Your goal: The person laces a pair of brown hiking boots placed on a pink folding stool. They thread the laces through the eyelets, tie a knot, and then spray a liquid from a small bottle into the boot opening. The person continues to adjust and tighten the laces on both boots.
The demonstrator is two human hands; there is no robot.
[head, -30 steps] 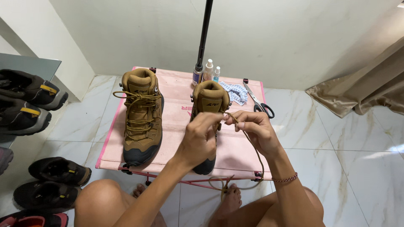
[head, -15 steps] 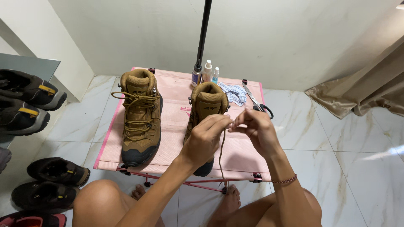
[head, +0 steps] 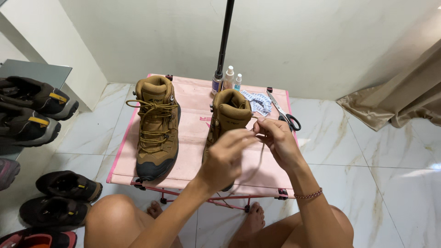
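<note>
Centrally on the pink desk (head: 193, 151), both hands pinch the lace (head: 260, 154) over the unlaced boot (head: 228, 115): left hand (head: 225, 158) and right hand (head: 279, 141) each clenched on it. Scissors (head: 284, 112) lie near the desk's right edge; the laced boot (head: 155, 126) stands apart, leftward.

Left hand (head: 226, 156) and right hand (head: 277, 140) meet over the unlaced tan leather hiking boot (head: 229, 112) on the low pink fabric folding table (head: 193, 133), both pinching its tan lace (head: 260, 154), which hangs slack toward 6 o'clock. A laced matching tan boot (head: 156, 126) stands at 9 o'clock. Black-handled scissors (head: 285, 114) lie at 2 o'clock; three small bottles (head: 227, 79) stand at 12 o'clock.
</note>
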